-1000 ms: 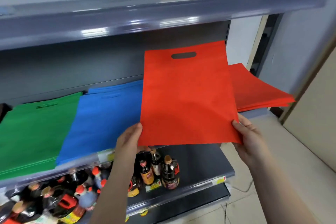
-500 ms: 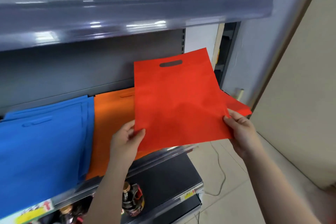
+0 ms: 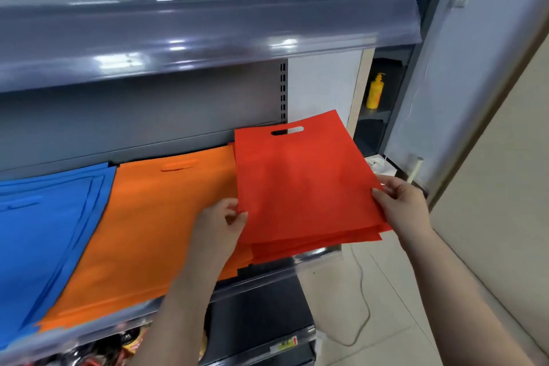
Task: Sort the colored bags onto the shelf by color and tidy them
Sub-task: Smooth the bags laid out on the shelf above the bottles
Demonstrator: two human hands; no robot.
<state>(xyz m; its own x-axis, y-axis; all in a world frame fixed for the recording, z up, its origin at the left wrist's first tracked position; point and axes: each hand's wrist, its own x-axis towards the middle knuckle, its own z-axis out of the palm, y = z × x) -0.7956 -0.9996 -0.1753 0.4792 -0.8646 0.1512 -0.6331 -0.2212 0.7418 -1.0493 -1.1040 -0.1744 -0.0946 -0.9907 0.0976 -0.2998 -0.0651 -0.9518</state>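
On the shelf (image 3: 315, 255), right of the orange bags (image 3: 154, 223), both hands pinch the top red bag (image 3: 300, 181): left hand (image 3: 221, 224) its left edge, right hand (image 3: 399, 202) its right.

Left hand (image 3: 221, 224): forearm rising from the lower centre of the view, fingers curled, thumb on top, pinching the left edge of the red bag (image 3: 300, 184). Right hand (image 3: 399, 205): forearm entering from the lower right, wrist angled inward, fingertips and thumb gripping the right edge of the same bag. Both arms bare, extended forward, hands well apart at roughly equal height.
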